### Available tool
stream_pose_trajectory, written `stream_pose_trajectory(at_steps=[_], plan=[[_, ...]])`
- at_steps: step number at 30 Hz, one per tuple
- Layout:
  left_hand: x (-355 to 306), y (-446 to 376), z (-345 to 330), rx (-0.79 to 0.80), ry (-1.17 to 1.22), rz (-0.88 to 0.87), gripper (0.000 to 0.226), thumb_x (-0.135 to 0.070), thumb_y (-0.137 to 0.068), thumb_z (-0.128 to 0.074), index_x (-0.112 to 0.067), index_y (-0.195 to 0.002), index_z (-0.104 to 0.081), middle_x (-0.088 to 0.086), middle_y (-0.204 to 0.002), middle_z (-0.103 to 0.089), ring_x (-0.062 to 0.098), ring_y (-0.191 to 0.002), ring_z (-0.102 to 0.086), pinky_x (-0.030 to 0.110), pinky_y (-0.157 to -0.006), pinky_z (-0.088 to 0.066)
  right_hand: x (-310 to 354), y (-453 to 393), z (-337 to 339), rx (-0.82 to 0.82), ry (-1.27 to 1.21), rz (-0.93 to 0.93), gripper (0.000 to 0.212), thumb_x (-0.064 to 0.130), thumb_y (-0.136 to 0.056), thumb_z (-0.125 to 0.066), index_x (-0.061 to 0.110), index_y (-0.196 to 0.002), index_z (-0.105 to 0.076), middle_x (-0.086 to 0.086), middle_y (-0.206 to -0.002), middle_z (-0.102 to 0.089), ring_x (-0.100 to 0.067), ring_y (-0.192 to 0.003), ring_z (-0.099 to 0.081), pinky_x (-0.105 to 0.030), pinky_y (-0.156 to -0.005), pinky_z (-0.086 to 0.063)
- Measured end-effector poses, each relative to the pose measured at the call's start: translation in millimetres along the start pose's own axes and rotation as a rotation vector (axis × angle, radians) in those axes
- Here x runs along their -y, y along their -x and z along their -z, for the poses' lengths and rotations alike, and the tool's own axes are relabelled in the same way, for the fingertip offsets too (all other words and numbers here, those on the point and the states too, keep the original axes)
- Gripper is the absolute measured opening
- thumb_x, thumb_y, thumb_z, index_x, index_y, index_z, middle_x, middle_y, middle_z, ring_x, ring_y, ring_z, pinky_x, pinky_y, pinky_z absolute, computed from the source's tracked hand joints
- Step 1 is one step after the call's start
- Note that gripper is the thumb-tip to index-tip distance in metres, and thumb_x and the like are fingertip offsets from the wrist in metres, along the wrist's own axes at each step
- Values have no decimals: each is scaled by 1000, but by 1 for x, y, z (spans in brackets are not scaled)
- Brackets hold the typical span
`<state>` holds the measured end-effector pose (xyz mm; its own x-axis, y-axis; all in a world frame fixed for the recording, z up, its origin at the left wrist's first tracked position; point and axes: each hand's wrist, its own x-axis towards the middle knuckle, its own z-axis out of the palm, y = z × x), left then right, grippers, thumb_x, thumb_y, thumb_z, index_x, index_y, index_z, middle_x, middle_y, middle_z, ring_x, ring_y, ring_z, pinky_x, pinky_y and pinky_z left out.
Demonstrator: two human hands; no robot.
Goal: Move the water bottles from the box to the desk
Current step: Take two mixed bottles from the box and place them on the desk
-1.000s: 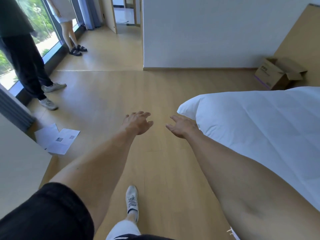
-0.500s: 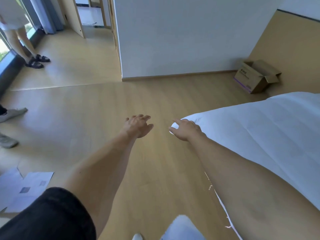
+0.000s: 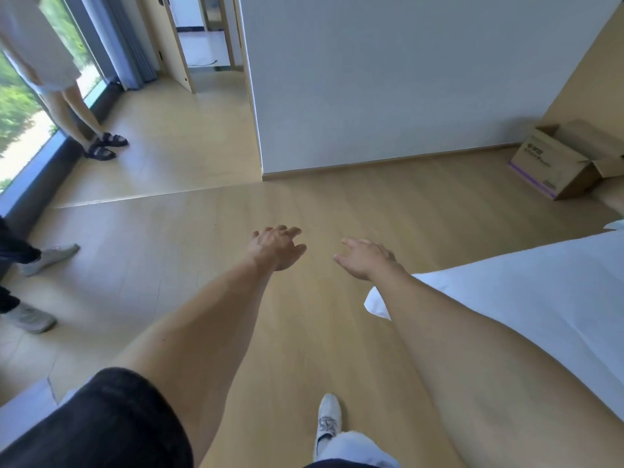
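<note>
This looks like a bedroom in a home or a hotel. A bed with a white cover point(image 3: 526, 298) is on the right, the floor point(image 3: 304, 214) is light wood, and a plain white wall point(image 3: 388, 79) stands far ahead. Far left there is a big window point(image 3: 13, 106) with green trees outside and long curtains point(image 3: 111, 45), an open door point(image 3: 175, 45) leads to another room, and an open cardboard box point(image 3: 553, 160) sits on the floor far right.

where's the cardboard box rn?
Head view, far right: the cardboard box sits open on the floor in the corner by the white wall, beyond the bed.
</note>
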<state>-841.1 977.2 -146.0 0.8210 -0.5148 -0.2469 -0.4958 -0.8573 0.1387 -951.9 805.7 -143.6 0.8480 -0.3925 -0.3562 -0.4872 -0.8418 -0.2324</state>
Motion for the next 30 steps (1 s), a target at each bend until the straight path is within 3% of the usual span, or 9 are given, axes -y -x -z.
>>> stream_pose_trajectory(at_steps=[12, 30], plan=[[-30, -219, 55, 38, -1, -29, 55, -53, -100, -37, -37, -153, -35, -5, -157, -40, 27, -141, -38, 43, -113, -27, -16, -189, 97, 12, -17, -40, 61, 60, -96, -42, 38, -152, -34, -5, -156, -40, -32, -141, -39, -44, -112, -33], [-105, -560, 140, 93, -90, -489, 57, -56, -100, -34, -38, -154, -32, -6, -158, -38, 25, -143, -36, 44, -114, -26, -58, -438, 208, -110, -122, -453, 60, 60, -96, -41, 37, -151, -35, -9, -149, -47, -31, -136, -44, -42, -107, -35]])
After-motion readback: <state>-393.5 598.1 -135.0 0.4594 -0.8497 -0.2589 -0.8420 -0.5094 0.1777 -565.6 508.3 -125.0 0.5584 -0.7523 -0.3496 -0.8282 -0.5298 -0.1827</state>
